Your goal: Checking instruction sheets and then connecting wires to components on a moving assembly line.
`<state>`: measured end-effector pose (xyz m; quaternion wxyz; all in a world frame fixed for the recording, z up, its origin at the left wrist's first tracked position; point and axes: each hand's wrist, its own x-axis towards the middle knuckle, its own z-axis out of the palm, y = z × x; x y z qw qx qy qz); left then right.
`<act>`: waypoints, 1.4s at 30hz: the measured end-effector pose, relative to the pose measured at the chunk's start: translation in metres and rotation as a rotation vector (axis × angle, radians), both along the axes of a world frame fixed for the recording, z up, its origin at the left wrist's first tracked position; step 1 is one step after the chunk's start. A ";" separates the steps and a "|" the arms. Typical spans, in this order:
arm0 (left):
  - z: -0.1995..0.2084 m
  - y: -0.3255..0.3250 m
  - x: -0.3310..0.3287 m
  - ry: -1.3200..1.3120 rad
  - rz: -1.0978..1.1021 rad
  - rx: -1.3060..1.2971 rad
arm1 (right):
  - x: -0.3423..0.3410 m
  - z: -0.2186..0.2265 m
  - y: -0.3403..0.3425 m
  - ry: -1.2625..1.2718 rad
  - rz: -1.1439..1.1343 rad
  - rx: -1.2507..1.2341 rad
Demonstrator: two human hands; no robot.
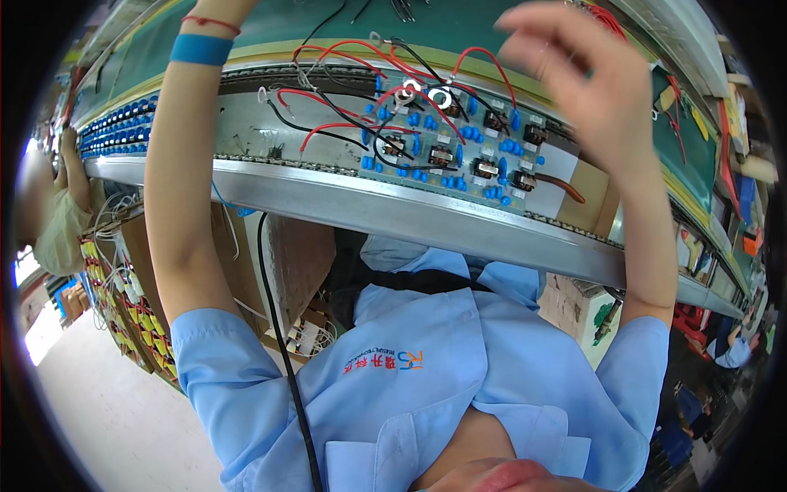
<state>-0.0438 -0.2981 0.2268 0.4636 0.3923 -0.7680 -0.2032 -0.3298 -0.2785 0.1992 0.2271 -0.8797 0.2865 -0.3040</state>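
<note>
My left forearm reaches up past the top edge, wearing a blue wristband (201, 49) and a thin red cord (211, 24); the hand itself lies beyond the picture. At the upper right my right hand (586, 82) is raised above the bench, slightly blurred, fingers apart with nothing visible in them. Below and left of it, apart from it, sits a panel of circuit boards (451, 152) with blue disc parts and small copper-wound coils. Red wires (484, 51) and black wires (328, 98) rise from the boards, several ending in ring terminals (440, 98).
A metal-edged conveyor rail (393, 193) runs across in front of me, with a green work surface (270, 29) behind. Rows of blue parts (119, 127) stand at the left, near another person's arm (75, 172). A brown cardboard piece (586, 193) lies right of the boards.
</note>
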 end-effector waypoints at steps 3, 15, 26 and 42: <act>0.012 0.013 -0.005 -0.802 0.518 -0.490 | -0.009 0.004 -0.039 0.197 -0.328 -0.338; 0.022 0.100 -0.118 -0.717 -0.030 -0.006 | -0.033 -0.004 -0.054 0.203 -0.322 -0.318; -0.013 0.102 -0.146 -0.797 -0.133 -0.266 | -0.101 -0.007 -0.036 -0.138 -0.279 0.103; -0.028 0.111 -0.145 -0.876 -0.132 -0.299 | -0.108 -0.001 -0.016 -0.087 -0.322 0.138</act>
